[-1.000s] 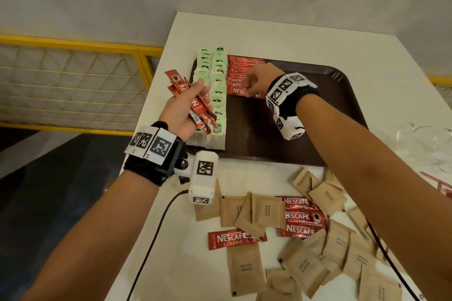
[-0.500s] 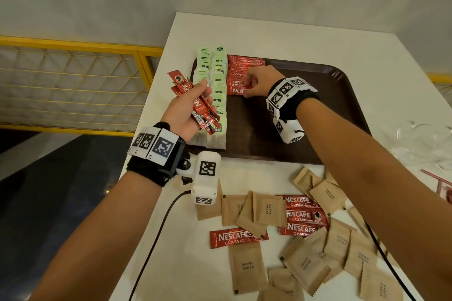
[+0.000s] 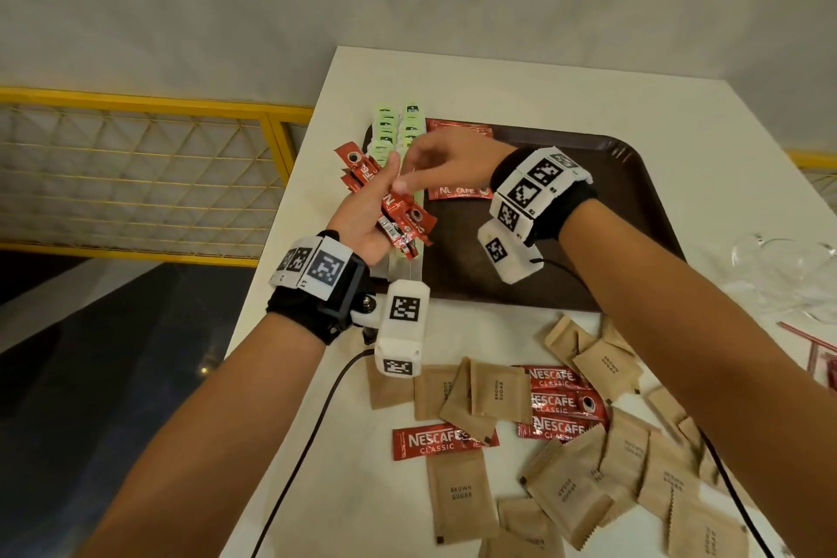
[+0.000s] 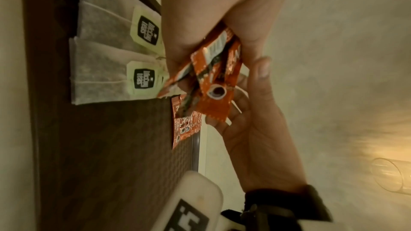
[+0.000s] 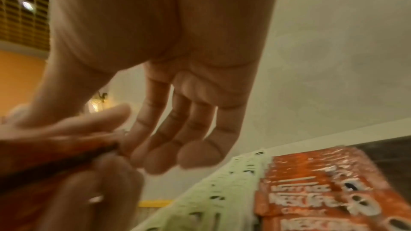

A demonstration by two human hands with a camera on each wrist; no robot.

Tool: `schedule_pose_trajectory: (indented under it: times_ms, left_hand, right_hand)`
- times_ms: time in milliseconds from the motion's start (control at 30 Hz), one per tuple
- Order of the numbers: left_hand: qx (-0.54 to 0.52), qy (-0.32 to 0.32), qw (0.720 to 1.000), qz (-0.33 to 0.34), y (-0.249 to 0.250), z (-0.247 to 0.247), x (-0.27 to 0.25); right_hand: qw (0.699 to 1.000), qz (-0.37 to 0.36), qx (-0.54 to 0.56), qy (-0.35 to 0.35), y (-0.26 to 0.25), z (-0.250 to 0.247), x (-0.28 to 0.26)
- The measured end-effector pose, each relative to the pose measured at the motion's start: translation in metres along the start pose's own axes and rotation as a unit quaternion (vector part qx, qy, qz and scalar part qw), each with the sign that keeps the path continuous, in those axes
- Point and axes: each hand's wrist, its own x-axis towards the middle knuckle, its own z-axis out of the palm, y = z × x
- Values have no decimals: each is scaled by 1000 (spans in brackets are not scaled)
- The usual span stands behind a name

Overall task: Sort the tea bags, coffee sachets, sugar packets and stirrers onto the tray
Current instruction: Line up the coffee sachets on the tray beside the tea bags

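Note:
My left hand (image 3: 362, 217) holds a fanned bundle of red Nescafe coffee sachets (image 3: 398, 217) over the left edge of the dark brown tray (image 3: 611, 204). My right hand (image 3: 435, 168) has reached across to it. Its thumb and fingers pinch one sachet (image 4: 217, 101) of the bundle at the end with the printed cup. On the tray lie two columns of tea bags with green tags (image 3: 401, 122) and beside them a row of coffee sachets (image 3: 459, 191). In the right wrist view the same tea bags (image 5: 222, 187) and sachets (image 5: 322, 191) are blurred.
On the white table (image 3: 453, 77) in front of the tray lie several brown sugar packets (image 3: 459, 494) and loose Nescafe sachets (image 3: 444, 439). A clear glass (image 3: 783, 267) and thin red sticks (image 3: 815, 342) are at the right. A yellow railing (image 3: 136, 104) runs along the left.
My right hand left the sachet row on the tray and moved left to the bundle in my left hand, where it now pinches a sachet. The left hand has barely moved.

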Motion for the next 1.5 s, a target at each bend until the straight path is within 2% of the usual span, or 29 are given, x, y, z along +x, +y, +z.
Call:
schedule_pose_trajectory:
  times_ms: [33,100,200,400,500,600,700,800,867,1067,1500]
  left_hand:
    - [-10,-10,1000,-3,0,2,-1]
    - [-22,-22,1000,-4,-1,2,-5]
    - [-13,-20,1000,-4,-3,0,-9]
    - [-32,-1,999,5,-4,-6,-13]
    - [-7,20,1000,17,-5,-9,-11]
    - [30,12,999,34,-7,-8,-11]
    - [27,31,999,31,-11,-7,-9]
    - [6,38,999,14,-13,-10,-7]
    - [10,44,999,13,-13,-14,-5]
    - [2,52,999,13,-8,-21,-3]
    - [-5,63,998,8,-1,-26,-2]
  right_hand:
    - [999,-2,19,-32,-4,4,-2]
    - [996,3,69,-50,-7,8,-5]
    - [991,16,129,-41,-2,7,-12]
    - [990,32,140,-5,7,-2,-23]
    - [986,47,157,13,11,-6,-27]
    - [992,51,114,-4,13,-8,-29]
    - [995,89,52,-8,24,-11,-24]
    - [986,139,-93,23,44,-12,-18]
    - [976,165,-141,29,54,-10,-13]
    - [967,189,-168,37,70,-4,11]
    - [955,172,-238,52,71,1,25]
